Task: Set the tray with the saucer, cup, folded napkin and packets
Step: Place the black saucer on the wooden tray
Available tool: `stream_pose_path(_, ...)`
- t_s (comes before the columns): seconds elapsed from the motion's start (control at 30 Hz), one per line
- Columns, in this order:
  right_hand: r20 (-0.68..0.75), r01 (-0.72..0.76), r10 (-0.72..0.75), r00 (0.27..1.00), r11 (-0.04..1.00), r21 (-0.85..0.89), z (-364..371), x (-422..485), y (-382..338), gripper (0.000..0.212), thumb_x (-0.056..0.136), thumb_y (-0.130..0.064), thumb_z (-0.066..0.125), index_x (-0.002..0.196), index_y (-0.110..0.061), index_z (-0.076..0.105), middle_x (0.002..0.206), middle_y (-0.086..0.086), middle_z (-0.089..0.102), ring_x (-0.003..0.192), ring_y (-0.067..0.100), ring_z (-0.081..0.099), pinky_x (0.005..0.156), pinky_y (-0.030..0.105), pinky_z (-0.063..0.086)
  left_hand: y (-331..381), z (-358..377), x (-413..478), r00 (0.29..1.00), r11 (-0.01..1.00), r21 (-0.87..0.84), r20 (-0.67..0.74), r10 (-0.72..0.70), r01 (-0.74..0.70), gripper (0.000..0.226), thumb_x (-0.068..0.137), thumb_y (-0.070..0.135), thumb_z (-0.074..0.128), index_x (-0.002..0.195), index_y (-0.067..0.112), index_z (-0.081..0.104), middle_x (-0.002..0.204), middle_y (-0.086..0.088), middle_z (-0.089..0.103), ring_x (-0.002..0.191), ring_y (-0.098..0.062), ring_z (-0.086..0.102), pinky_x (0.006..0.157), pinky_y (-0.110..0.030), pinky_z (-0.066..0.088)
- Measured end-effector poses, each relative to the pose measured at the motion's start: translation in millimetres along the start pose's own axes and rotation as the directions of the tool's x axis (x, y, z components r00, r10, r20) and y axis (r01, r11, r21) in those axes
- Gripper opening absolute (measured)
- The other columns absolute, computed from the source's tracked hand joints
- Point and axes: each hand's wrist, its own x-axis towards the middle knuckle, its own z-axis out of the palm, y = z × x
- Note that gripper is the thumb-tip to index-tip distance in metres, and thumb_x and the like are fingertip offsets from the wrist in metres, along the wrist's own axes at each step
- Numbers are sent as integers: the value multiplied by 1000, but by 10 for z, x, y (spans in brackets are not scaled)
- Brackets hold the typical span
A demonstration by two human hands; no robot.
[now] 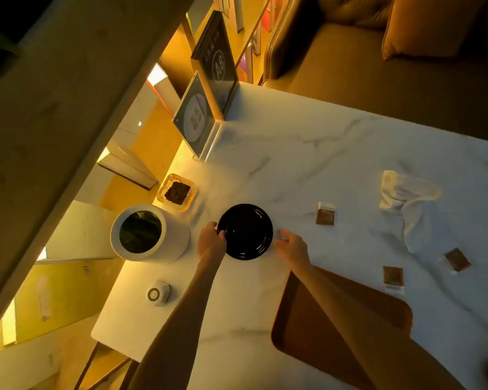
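Nearest me, the brown tray (307, 327) lies on the marble table (307, 153), with my right forearm crossing over its left part. Just past it, my two hands flank the black saucer (245, 231), which sits flat on the table beyond the tray's far left corner, not on the tray. My left hand (210, 243) has its fingers curled onto the saucer's left rim, gripping the edge. My right hand (292, 247) sits just beside the right rim, fingers loosely spread toward it; I cannot tell whether they touch the saucer or have any hold on it.

To the left of the left hand stands a white canister (150, 233) with a dark opening, and nearer me a small white round gadget (157, 293). Right of the tray lie two packets (393, 276) (457, 259), and a third packet (325, 216) lies farther out, right of the saucer. The napkin (412, 209) is crumpled, not folded, well to the right. Beyond the saucer is a glass dish (177, 192) of dark bits, then upright sign stands (206, 108) at the far corner.
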Motion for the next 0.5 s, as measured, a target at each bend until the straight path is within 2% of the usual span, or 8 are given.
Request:
stream_pose_path(0.1,6,-35,35,999,988,149,45,43,0,43,91,-13,57,133,-6,51,130,17,59,115,33,58,99,47,50,-26,7,29,1000,996,-90,13,-22,23,25,96,10,52,120,4,56,118,-19,63,107,-32,62,93,-47,55)
stream_pose_path(0.23,37,-66,58,998,953,297,118,55,-13,38,91,-8,57,129,-5,55,119,19,65,99,31,64,82,39,58,-63,-19,27,996,971,-231,70,-52,66,26,96,5,50,121,0,54,114,-24,63,98,-35,66,86,-53,58)
stream_pose_path(0.33,60,-126,111,992,909,397,153,62,-25,36,91,-3,57,126,-4,57,117,21,65,104,37,64,85,46,57,-50,-74,16,992,968,-242,116,-44,72,27,95,3,51,121,-2,53,115,-26,61,98,-39,66,83,-55,58)
stream_pose_path(0.5,47,-145,138,989,900,412,49,-35,36,37,90,-2,57,127,-6,57,112,21,67,90,30,68,80,41,59,-14,-102,-130,987,966,-243,152,-46,83,24,95,3,53,118,0,54,111,-22,62,91,-35,68,79,-50,61)
